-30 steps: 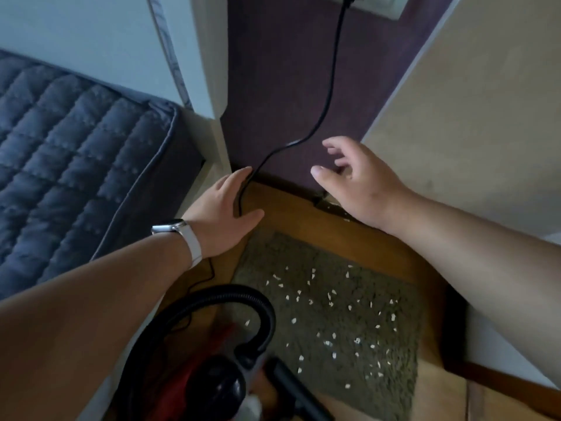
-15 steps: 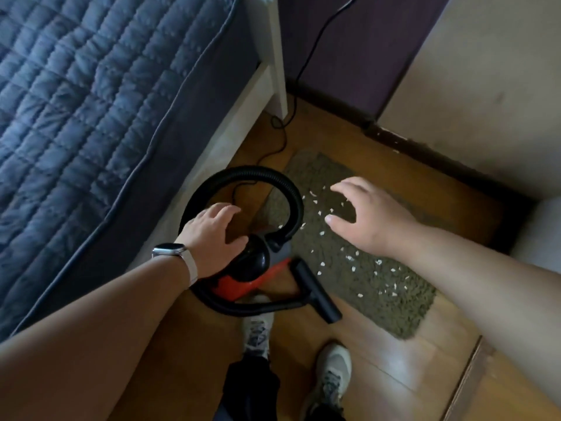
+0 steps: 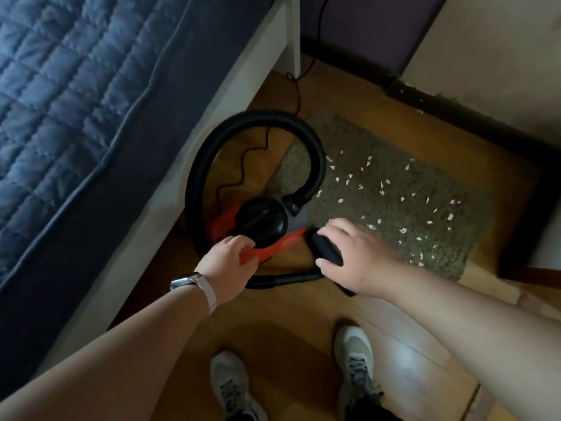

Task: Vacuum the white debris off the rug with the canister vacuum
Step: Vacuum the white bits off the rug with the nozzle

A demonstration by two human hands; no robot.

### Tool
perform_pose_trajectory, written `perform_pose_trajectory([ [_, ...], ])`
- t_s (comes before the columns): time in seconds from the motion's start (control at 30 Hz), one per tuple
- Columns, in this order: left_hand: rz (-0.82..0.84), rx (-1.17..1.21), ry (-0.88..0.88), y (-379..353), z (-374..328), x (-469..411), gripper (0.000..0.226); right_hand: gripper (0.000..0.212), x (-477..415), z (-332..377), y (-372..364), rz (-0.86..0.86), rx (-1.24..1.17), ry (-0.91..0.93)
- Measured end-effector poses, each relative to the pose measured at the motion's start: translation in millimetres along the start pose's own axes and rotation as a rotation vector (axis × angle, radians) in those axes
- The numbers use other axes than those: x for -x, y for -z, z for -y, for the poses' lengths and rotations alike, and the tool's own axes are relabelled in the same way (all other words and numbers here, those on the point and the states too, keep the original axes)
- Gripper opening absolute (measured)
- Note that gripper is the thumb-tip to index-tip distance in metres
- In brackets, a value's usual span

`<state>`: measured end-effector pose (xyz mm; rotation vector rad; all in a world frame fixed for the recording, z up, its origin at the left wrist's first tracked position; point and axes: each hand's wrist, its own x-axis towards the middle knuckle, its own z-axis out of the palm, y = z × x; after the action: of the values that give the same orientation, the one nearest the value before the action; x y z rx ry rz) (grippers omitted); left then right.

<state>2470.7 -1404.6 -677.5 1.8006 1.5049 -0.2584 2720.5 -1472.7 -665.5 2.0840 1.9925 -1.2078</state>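
Observation:
The red and black canister vacuum (image 3: 261, 222) lies on the wood floor beside the bed. Its black hose (image 3: 317, 153) loops up and round over the rug's left edge. White debris (image 3: 381, 185) is scattered over the grey-green rug (image 3: 403, 165). My left hand (image 3: 226, 264), a watch on its wrist, curls its fingers over the red body's near edge. My right hand (image 3: 356, 258) wraps round the black nozzle (image 3: 324, 249), thumb on the near side and fingers on the far side, at the rug's near left corner.
A bed with a dark blue quilt (image 3: 69, 95) and white frame (image 3: 273, 53) fills the left. The black power cord (image 3: 243, 165) snakes across the floor towards the wall. A dark baseboard (image 3: 455, 107) runs behind the rug. My two shoes (image 3: 230, 387) stand at the bottom.
The view dropped from the wall socket to the floor. Both hands came down: the left from the hose area onto the red body, the right from above the rug onto the nozzle.

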Motion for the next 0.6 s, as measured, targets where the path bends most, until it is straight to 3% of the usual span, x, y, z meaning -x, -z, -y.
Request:
perform_pose_trajectory([
  [0.1, -0.025, 0.05, -0.01, -23, 39, -12, 0.029, 0.06, -31, 1, -61, 0.084, 0.048, 0.046],
  [0.3, -0.05, 0.047, -0.256, -89, 105, -50, 0.021, 0.064, -113, -26, -169, 0.121, 0.15, 0.128],
  [0.43, 0.046, -0.303, -0.46, -133, 128, -75, 0.021, 0.071, -146, -58, -223, 0.142, 0.187, 0.237],
  [0.6, 0.168, -0.863, -0.57, -179, 149, -93, 0.032, 0.06, -161, -92, -257, 0.213, 0.306, 0.282],
])
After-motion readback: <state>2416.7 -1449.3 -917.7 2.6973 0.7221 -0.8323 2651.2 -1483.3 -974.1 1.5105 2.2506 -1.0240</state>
